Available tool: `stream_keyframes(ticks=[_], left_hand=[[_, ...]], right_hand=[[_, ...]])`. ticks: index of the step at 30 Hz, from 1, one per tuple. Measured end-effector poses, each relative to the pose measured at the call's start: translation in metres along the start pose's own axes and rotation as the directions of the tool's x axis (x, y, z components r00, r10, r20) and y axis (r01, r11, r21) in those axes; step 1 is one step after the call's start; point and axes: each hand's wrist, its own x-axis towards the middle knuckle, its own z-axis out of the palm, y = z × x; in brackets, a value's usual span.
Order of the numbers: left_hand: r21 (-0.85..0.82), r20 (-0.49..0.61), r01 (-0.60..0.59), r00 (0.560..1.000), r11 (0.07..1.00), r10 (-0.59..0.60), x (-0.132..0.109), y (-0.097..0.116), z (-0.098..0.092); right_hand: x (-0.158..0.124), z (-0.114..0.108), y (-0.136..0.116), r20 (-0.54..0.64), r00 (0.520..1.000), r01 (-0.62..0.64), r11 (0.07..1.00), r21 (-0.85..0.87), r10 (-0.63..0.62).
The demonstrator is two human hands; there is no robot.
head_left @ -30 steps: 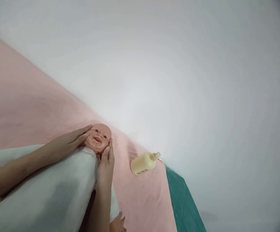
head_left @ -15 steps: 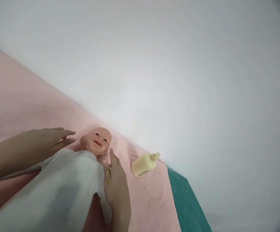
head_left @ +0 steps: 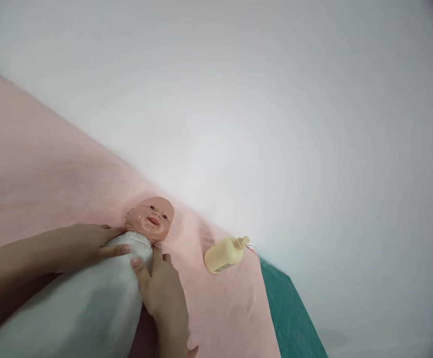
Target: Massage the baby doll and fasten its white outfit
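Observation:
A baby doll (head_left: 151, 220) in a white garment lies on its back, its bald head pointing toward the wall. My left hand (head_left: 89, 243) grips the doll's shoulder on the left, thumb lying across the upper chest below the lace collar. On the other shoulder, my right hand (head_left: 164, 288) is wrapped round, its thumb pressed on the chest and its fingers reaching down the outer side. The two thumb tips almost meet. Both of the doll's arms are mostly hidden by my hands and forearms.
A pale yellow pump bottle (head_left: 224, 254) stands to the right of the doll on a pink sheet (head_left: 52, 164). Beyond the sheet's right edge shows a green surface (head_left: 291, 303). A white wall (head_left: 276, 124) runs along the far side.
Both hands have come down from beside the doll's head and neck and closed on its shoulders. The thumbs now lie on its chest. The bottle stays where it was.

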Motion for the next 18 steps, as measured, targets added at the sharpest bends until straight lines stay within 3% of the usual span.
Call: stream_keyframes(ticks=[7, 11, 15, 18], left_hand=[[0.080, -0.089, -0.011, 0.996, 0.997, 0.018, 0.006, 0.003, 0.009], [0.122, -0.088, 0.044, 0.996, 0.992, -0.033, 0.006, 0.016, 0.001], [0.155, -0.152, 0.022, 0.988, 0.988, 0.002, 0.006, 0.033, -0.004], [0.161, -0.163, 0.044, 0.986, 0.986, -0.018, 0.010, 0.031, -0.002]], right_hand=[[0.012, 0.012, -0.001, -0.116, 0.993, 0.002, 1.000, -0.020, -0.004], [0.019, 0.018, 0.000, -0.203, 0.979, -0.001, 0.999, -0.035, -0.006], [0.026, 0.022, 0.002, -0.281, 0.959, 0.022, 1.000, 0.018, -0.016], [0.031, 0.026, 0.006, -0.314, 0.949, 0.051, 0.997, 0.064, -0.028]])
